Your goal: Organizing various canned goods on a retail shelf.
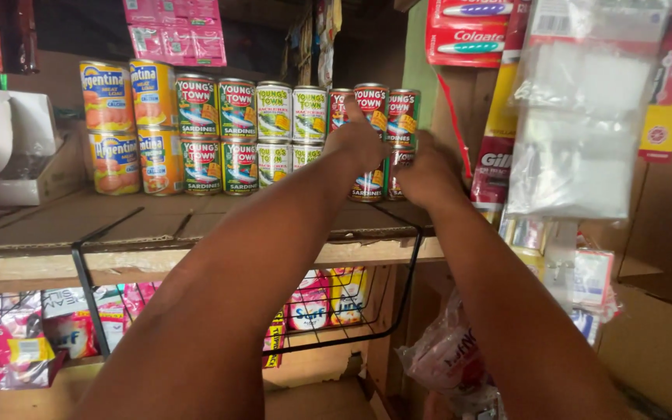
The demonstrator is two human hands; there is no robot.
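Note:
Both my arms reach up to a cardboard-lined shelf point(118, 225) stacked with tins. My left hand point(355, 144) grips a red-labelled fish can point(370, 101) in the upper row, thumb raised against it. My right hand point(428, 175) is wrapped around the lower red can point(397, 159) at the right end of the stack, under another red can point(403, 117). Green-labelled fish cans point(219, 109) and yellow meat-loaf cans point(130, 97) stand two high to the left.
Hanging clear plastic bags point(577, 117) and razor and toothpaste cards point(464, 35) crowd the right. A wire basket point(336, 311) of detergent sachets hangs under the shelf. A white box point(17, 148) sits at the shelf's left. A crumpled plastic bag point(445, 358) lies below.

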